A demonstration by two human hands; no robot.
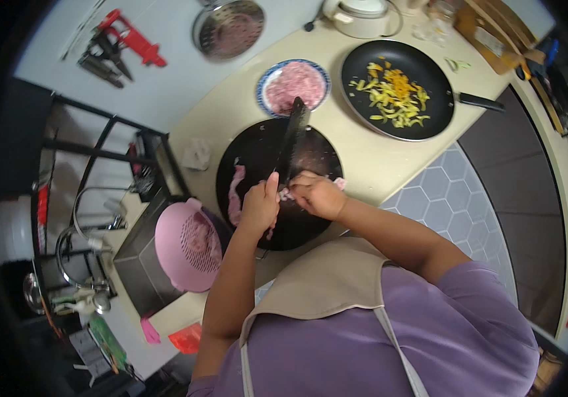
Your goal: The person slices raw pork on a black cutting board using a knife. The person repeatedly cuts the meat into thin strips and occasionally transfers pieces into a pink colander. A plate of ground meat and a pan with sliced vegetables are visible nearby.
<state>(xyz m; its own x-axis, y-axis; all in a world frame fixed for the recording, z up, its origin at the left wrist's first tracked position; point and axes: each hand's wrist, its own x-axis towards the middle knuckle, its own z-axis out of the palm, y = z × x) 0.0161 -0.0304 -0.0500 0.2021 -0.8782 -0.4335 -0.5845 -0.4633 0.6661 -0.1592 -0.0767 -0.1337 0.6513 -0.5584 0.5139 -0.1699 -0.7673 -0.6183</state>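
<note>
The handle of a dark-bladed kitchen knife [291, 136] is in my left hand [259, 204]; its blade points away from me over a round dark cutting board [254, 149]. My right hand [319, 195] has its fingers bent over a small piece of pale pink raw meat [286, 194], close beside the knife. More meat [339, 183] shows at the board's right edge, past the right hand. A long strip of raw meat [235, 193] lies on the board's left side. Beyond the board, the knife tip overlaps a blue-rimmed plate [261, 94] heaped with cut raw meat [296, 84].
A black frying pan [363, 59] holds yellow-green slices and orange bits, its handle [482, 102] reaching right. A pink colander [170, 243] with meat inside stands by the sink [137, 263]. Crumpled white plastic [196, 155] lies left of the board. A white electric pot [362, 20] stands behind.
</note>
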